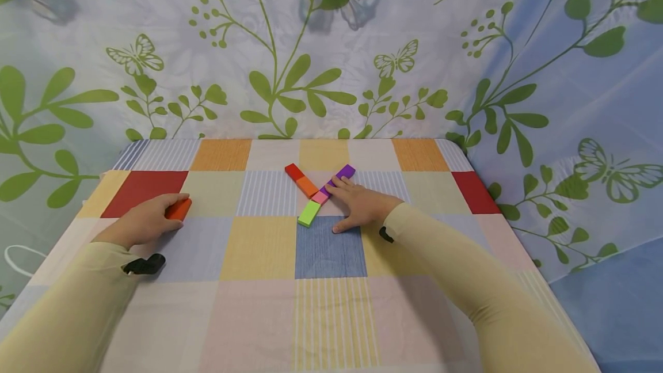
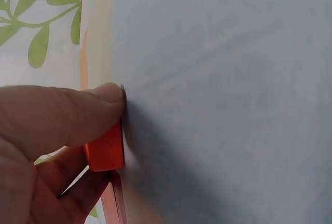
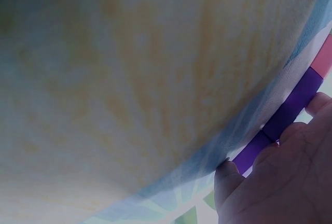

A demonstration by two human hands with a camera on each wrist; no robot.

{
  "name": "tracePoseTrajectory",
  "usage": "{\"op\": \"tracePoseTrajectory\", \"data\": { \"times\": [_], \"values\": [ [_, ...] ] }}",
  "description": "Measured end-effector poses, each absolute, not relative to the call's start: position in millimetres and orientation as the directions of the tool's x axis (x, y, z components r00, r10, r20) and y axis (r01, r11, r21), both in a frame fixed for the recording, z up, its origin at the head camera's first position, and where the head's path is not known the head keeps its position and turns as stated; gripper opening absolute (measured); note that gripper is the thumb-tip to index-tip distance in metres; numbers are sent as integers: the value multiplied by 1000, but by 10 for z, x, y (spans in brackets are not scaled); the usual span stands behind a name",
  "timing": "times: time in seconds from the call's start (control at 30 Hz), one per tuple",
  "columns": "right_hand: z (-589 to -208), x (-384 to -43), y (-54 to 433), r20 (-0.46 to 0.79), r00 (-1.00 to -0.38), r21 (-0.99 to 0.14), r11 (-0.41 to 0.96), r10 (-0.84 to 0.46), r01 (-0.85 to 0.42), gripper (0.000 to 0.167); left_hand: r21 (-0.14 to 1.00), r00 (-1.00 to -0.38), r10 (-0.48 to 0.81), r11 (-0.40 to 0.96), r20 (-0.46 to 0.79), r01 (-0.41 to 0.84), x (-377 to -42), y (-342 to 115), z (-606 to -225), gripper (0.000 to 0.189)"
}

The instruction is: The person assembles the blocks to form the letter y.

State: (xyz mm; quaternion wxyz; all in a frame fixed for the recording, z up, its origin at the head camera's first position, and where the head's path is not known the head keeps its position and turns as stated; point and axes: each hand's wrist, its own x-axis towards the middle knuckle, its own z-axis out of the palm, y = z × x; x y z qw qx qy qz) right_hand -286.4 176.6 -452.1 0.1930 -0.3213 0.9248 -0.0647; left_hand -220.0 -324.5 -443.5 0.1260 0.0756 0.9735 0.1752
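On the left of the table, my left hand grips an orange block between thumb and fingers. The left wrist view has this block low, close to the cloth. Near the table's middle, the fingers of my right hand rest on the purple blocks, thumb spread away. Two purple blocks lie end to end in the right wrist view. A pink block and a light green block continue that line toward me. From the pink block, an orange block and a red block branch to the far left.
A patchwork cloth covers the table. Behind it and along the right side hangs a curtain printed with leaves and butterflies. At the far left, a white cord loops beside the table edge.
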Motion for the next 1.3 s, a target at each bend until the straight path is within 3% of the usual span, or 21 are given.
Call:
{"op": "tracePoseTrajectory", "data": {
  "times": [0.47, 1.3],
  "values": [
    [-4537, -2872, 1764, -316, -720, -232, 786, -618, -573, 118, 360, -955, 218, 923, -202, 135, -2207, -3015, -4436, 82],
    [-4543, -2878, 1758, -329, -727, -232, 798, -603, -556, 116, 384, -910, 395, 865, -126, 323, -2152, -2423, -4478, 70]
  ]
}}
